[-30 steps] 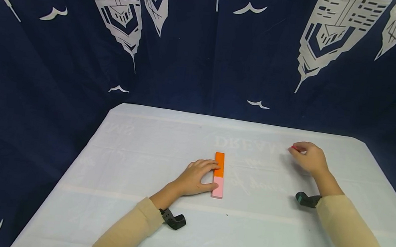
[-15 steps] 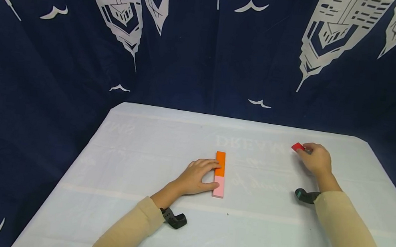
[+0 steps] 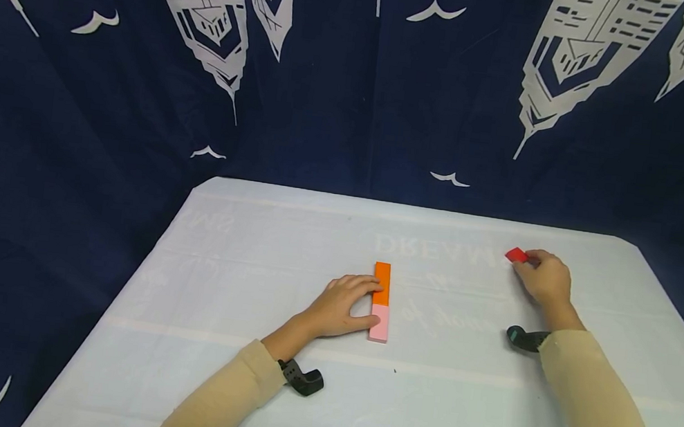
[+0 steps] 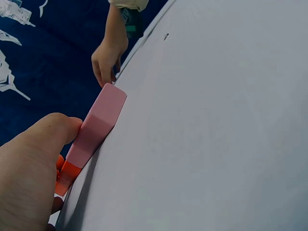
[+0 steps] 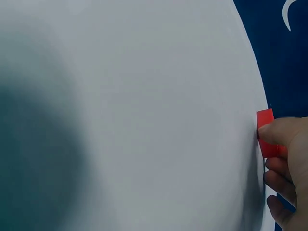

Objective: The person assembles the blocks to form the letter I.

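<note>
Two flat blocks, one orange (image 3: 382, 277) and one pink (image 3: 378, 332), lie end to end on the white table, left of its right half in the head view. My left hand (image 3: 338, 307) rests against them, thumb on the pink block and fingertips on the orange one. In the left wrist view the thumb lies along the side of the pink block (image 4: 98, 122). Toward the far right, my right hand (image 3: 546, 278) pinches a small red block (image 3: 516, 255) between thumb and fingers. The right wrist view shows the thumb across the face of the red block (image 5: 265, 117).
The white table (image 3: 205, 380) carries faint pale lettering. Behind it hangs a dark blue curtain (image 3: 326, 121) with white building and bird prints. A dark device (image 3: 307, 382) sits on the left wrist, and a similar one (image 3: 523, 338) on the right.
The red block in my right hand has turned, so more of its face shows than a second ago. That hand has shifted slightly right. My left hand and its two blocks stay in place.
</note>
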A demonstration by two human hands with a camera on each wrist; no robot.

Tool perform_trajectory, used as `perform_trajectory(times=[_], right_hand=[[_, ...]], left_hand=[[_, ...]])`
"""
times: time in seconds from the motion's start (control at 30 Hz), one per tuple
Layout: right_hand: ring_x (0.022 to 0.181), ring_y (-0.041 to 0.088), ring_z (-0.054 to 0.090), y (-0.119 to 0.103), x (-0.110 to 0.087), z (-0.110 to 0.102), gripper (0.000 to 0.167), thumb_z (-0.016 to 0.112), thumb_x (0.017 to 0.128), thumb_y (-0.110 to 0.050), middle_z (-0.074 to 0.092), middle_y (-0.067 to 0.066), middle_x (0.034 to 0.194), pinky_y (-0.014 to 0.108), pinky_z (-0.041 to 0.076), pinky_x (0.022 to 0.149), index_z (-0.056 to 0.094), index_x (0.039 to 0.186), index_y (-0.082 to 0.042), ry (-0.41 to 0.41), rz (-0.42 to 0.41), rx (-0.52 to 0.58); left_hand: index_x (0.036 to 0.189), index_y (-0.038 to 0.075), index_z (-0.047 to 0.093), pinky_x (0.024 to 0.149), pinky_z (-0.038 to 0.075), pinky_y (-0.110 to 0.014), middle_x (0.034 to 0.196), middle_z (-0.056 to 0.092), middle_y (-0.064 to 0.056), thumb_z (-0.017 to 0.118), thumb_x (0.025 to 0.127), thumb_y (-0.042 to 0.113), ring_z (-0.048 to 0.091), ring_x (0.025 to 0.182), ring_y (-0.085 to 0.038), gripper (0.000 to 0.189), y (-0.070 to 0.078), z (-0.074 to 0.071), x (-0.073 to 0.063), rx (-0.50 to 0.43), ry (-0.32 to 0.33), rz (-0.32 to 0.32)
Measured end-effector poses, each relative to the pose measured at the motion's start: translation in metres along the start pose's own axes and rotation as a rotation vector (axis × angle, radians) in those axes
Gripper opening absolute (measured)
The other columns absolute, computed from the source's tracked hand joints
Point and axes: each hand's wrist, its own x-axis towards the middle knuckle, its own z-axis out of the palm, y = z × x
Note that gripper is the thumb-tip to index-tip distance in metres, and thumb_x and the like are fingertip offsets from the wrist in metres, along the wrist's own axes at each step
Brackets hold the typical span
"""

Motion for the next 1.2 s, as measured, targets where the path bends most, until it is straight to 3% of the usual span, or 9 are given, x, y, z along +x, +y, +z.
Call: perform_trajectory(times=[0.2,0.47,0.83,1.2], right_hand=[[0.097,0.041,0.052,0.000,-0.003,0.004,0.047,0.062,0.090,-0.022,0.058,0.029,0.109,0.051,0.041,0.084,0.054,0.119,0.014,0.022,0.052,0.059],[0.097,0.037,0.053,-0.003,-0.006,0.007,0.048,0.062,0.090,-0.023,0.059,0.028,0.109,0.044,0.041,0.080,0.055,0.122,0.011,0.036,0.061,0.126],[0.093,0.034,0.052,-0.016,-0.009,0.007,0.046,0.062,0.091,-0.023,0.059,0.025,0.104,0.037,0.040,0.072,0.057,0.122,0.010,0.041,-0.006,0.152],[0.094,0.033,0.054,-0.031,-0.010,0.011,0.045,0.065,0.091,-0.021,0.060,0.025,0.105,0.037,0.042,0.072,0.057,0.122,0.010,0.025,-0.076,0.179]], left_hand=[[0.142,0.018,0.050,0.108,0.029,-0.049,0.151,0.041,-0.001,0.060,0.092,0.048,0.036,0.138,-0.021,0.060,0.000,0.000,0.000,0.002,0.000,0.000],[0.142,0.018,0.049,0.107,0.030,-0.048,0.151,0.041,0.000,0.059,0.092,0.049,0.035,0.138,-0.021,0.060,-0.001,0.001,0.000,0.010,-0.002,0.001],[0.142,0.018,0.049,0.108,0.029,-0.049,0.151,0.040,-0.001,0.059,0.092,0.049,0.035,0.138,-0.021,0.060,-0.001,0.001,0.000,0.007,-0.004,-0.003],[0.142,0.019,0.050,0.108,0.029,-0.049,0.152,0.040,0.000,0.060,0.092,0.048,0.035,0.138,-0.021,0.060,-0.001,0.000,0.000,0.001,-0.009,-0.009]])
